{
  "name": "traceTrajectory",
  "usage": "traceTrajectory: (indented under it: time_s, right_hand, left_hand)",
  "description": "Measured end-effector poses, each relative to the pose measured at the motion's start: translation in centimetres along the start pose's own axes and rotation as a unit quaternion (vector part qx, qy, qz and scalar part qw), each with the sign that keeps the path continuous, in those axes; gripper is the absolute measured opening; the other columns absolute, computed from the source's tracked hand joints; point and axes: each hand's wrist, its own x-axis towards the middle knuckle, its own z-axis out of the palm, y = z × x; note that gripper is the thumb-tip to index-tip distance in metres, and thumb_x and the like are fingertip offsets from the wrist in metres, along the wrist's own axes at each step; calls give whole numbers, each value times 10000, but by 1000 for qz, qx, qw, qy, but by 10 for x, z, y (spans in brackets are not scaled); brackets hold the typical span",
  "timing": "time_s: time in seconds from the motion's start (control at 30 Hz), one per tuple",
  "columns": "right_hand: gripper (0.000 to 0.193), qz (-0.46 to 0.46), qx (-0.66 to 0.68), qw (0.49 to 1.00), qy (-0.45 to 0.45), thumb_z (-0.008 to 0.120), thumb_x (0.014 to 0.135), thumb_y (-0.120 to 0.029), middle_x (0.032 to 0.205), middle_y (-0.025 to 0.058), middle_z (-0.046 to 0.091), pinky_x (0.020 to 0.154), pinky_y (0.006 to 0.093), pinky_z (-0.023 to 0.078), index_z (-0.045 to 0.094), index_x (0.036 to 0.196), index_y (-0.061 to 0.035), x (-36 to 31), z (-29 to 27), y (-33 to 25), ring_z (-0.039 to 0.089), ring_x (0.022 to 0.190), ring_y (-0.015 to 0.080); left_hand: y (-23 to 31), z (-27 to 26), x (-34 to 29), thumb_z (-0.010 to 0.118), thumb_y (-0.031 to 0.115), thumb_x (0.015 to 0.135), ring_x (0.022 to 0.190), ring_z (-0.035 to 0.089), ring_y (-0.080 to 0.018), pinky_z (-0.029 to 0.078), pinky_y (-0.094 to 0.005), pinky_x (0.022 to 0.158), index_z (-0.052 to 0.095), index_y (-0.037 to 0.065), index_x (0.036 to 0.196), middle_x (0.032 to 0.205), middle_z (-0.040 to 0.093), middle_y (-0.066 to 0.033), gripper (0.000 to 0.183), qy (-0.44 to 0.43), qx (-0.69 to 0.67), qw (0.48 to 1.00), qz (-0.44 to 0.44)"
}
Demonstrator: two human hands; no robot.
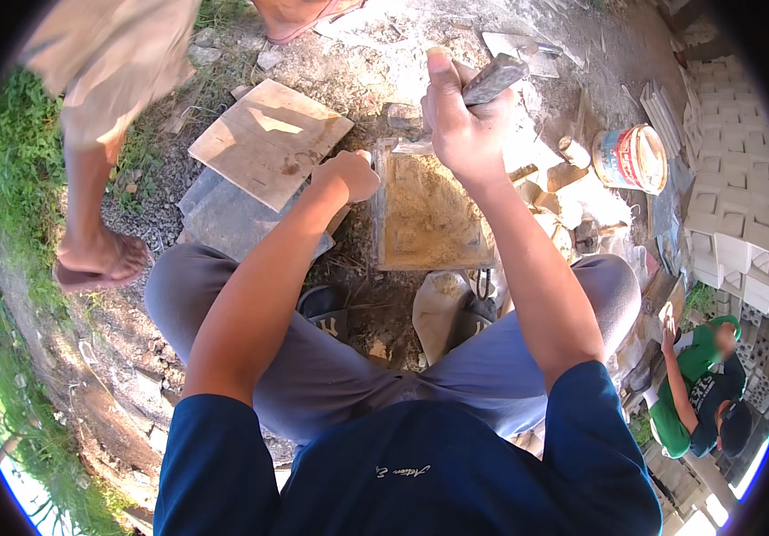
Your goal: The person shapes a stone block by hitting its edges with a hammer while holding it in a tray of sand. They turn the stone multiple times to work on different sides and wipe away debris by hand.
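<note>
In front of my feet lies a shallow rectangular frame (384, 210) with yellowish, dusty material (433, 214) inside it. My left hand (348, 176) is closed at the frame's upper left edge; what it grips, if anything, is hidden. Above the frame's upper right corner, my right hand (472, 125) is raised, fingers wrapped round a short, thick, dark grey bar-shaped tool (496, 79). The tool points up and to the right. Just left of the frame, a square plywood board (268, 138) rests on grey slabs (232, 219).
Several wood pieces and rubble (563, 201) lie right of the frame, beside a painted bucket (630, 159). Stacked pale blocks (733, 170) stand farther right. Another person's leg (89, 196) is close on the left. At lower right are people in green (693, 389).
</note>
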Motion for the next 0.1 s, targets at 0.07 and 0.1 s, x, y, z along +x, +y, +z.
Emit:
traceTrajectory:
  time_s: [0.07,0.1]
  right_hand:
    - [488,-6,25,1000,3,604,991,-180,497,-56,397,429,277,266,449,545,-56,-2,-1,-14,329,502,40]
    - [482,-72,25,997,-10,599,1004,-207,487,-64,361,379,258,228,411,572,-102,1,-3,-4,319,408,33]
  left_hand:
    - [1,3,-5,481,233,847,1239,566,-382,453,-470,1036,526,98,1360,1351,574,-211,532,-4,-6,1000,6]
    - [11,-9,-10,482,231,847,1248,558,-386,449,-475,1042,511,101,1374,1361,566,-212,544,4,-12,1000,17]
